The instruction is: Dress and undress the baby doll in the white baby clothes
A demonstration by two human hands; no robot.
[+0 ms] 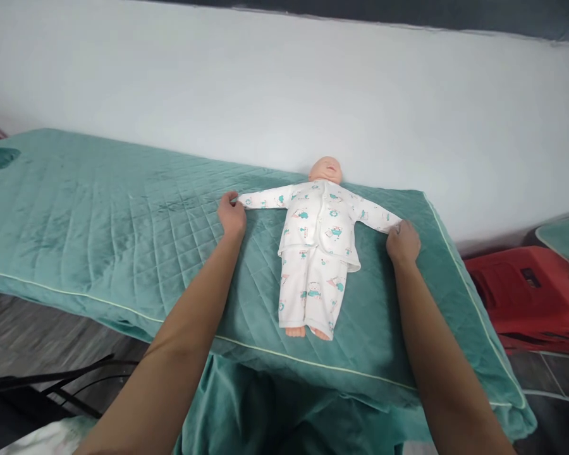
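Observation:
A baby doll (326, 169) lies on its back on a green quilted bed cover (123, 215), its head toward the wall. It wears a white printed jacket (313, 212) and matching trousers (308, 284), with bare feet showing below the hems. Both sleeves are stretched out sideways. My left hand (232, 215) pinches the cuff of the sleeve on the left side. At the other cuff, my right hand (404, 242) is closed on the sleeve end. The doll's own hands are hidden.
Behind the bed rises a white wall (265, 88). A red plastic chair (531, 291) stands past the bed's right edge, partly under green cloth (566, 243). A dark metal frame (52, 379) is at the lower left.

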